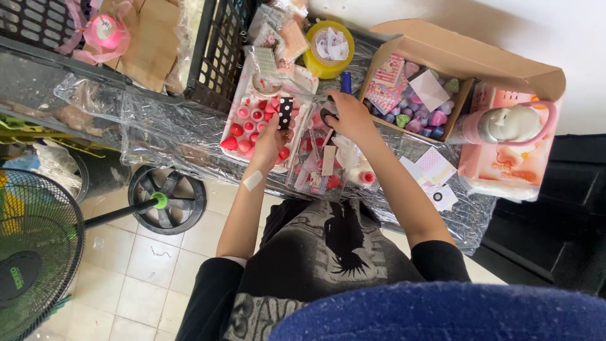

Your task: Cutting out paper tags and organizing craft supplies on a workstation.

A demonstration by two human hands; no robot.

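At frame centre the left hand pinches a small black card with white dots, fingers closed on its lower edge, holding it upright over the white tray of red and pink pieces. Just right of it the right hand curls over a dark round object (what it is, I cannot tell). The hands sit close together with little room between them. Outward, a yellow tape roll lies above, an open cardboard box of pastel bits crowds the right, and the plastic-covered table's near edge runs just below the wrists. A fan fills the lower left.
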